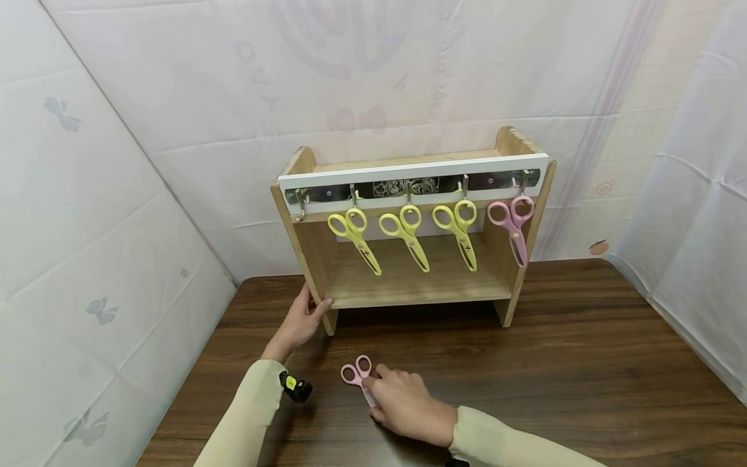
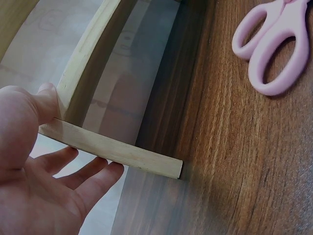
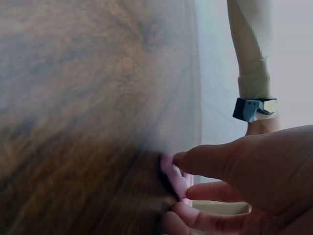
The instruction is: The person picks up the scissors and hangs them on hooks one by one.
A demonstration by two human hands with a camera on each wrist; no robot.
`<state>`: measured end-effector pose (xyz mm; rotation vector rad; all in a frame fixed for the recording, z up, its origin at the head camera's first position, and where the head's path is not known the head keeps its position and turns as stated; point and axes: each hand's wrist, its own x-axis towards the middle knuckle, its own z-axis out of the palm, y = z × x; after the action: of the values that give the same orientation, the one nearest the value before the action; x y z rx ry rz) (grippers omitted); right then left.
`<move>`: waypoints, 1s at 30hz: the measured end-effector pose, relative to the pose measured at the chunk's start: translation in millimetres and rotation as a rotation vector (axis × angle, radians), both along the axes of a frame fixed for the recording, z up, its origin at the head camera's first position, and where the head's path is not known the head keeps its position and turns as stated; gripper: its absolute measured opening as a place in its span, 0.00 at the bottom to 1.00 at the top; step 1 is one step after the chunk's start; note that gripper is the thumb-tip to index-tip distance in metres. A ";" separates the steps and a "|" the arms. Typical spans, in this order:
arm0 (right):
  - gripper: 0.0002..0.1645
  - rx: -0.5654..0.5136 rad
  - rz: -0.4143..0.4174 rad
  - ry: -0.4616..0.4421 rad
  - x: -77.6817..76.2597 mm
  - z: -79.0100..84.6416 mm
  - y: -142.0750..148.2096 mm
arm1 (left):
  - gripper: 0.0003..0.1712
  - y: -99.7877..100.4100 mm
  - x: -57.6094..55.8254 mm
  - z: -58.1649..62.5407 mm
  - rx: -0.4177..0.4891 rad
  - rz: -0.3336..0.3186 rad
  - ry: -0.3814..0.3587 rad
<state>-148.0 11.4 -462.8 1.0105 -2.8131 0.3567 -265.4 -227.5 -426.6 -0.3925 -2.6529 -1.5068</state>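
A small wooden shelf [image 1: 417,300] stands on the table with a white hook rail [image 1: 362,175] along its upper front. My left hand [image 1: 299,324] grips its left side panel [image 2: 122,148] low down, thumb in front and fingers on the outer face. With my right hand [image 1: 405,402] I pinch pink scissors [image 1: 356,373] at the blade end, handle loops pointing toward the shelf; the fingers hide most of the blades. From the rail hang three yellow scissors [image 1: 411,241] and, on the rightmost hook, another pair of pink scissors [image 1: 514,227]. The leftmost hook [image 1: 300,206] carries nothing.
The brown wood-grain table [image 1: 583,376] extends right of the shelf and toward me. Pale printed cloth [image 1: 204,97] hangs behind and on both sides, close to the table's edges. A black wrist device [image 1: 296,387] sits at my left cuff.
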 end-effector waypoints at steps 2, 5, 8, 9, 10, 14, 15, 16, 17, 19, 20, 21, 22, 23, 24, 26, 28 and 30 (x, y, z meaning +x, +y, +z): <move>0.15 0.005 -0.001 -0.001 -0.4 1.8 2.3 | 0.37 -1.5 -1.6 -2.8 0.001 0.001 0.007; 0.10 0.003 -0.003 -0.003 -2.1 4.1 5.9 | 0.37 1.1 2.8 4.2 0.018 -0.006 0.001; 0.06 -0.001 -0.007 0.002 -4.5 5.9 9.1 | 0.37 1.1 2.2 4.4 0.030 -0.002 -0.010; 0.05 -0.001 -0.008 0.000 -5.6 6.2 9.9 | 0.37 1.1 2.0 4.5 0.028 -0.002 -0.012; 0.04 0.001 -0.009 0.002 -6.6 6.5 10.6 | 0.37 0.9 1.8 4.4 0.025 0.000 -0.015; 0.06 0.016 -0.011 -0.013 -9.0 6.7 11.7 | 0.38 -2.3 -3.8 -3.9 0.012 0.000 0.003; 0.06 0.016 -0.009 -0.015 -9.5 6.2 11.8 | 0.38 -2.4 -4.0 -4.1 0.013 -0.001 0.004; 0.07 0.015 -0.008 -0.016 -9.6 5.9 11.9 | 0.38 -2.4 -4.2 -4.2 0.014 -0.001 0.003; 0.07 0.014 -0.007 -0.017 -9.8 5.4 12.0 | 0.38 -2.3 -4.2 -4.3 0.014 0.000 0.004; 0.07 0.012 -0.004 -0.017 -10.3 4.6 12.1 | 0.38 -2.0 -4.0 -3.8 0.012 0.001 -0.002; 0.07 0.012 -0.004 -0.018 -10.8 4.0 12.1 | 0.38 -1.8 -3.2 -2.9 0.010 0.001 -0.002; 0.07 0.011 -0.002 -0.019 -11.3 3.7 12.2 | 0.38 -1.2 -2.3 -1.6 0.015 0.004 -0.009; 0.07 0.011 -0.003 -0.021 -11.6 3.7 12.4 | 0.38 -0.5 -1.1 0.2 0.019 0.002 -0.013; 0.07 0.008 -0.003 -0.022 -12.2 3.7 12.6 | 0.37 1.0 1.4 3.8 0.020 -0.002 -0.013; 0.07 0.003 -0.003 -0.025 -12.8 3.6 12.9 | 0.37 2.4 4.3 7.9 0.017 -0.006 -0.013; 0.07 -0.012 -0.006 -0.027 -13.9 4.0 13.7 | 0.37 5.3 10.1 16.3 0.019 -0.010 -0.020; 0.08 -0.032 -0.011 -0.026 -15.7 4.2 14.7 | 0.37 7.6 14.5 23.2 0.018 -0.011 -0.030; 0.09 -0.055 -0.015 -0.022 -17.8 3.8 15.6 | 0.37 8.6 17.1 26.7 0.008 -0.011 -0.030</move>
<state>-165.9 27.0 -458.9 0.9803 -2.8120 0.4433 -248.3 -218.8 -399.8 -0.3872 -2.6711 -1.5383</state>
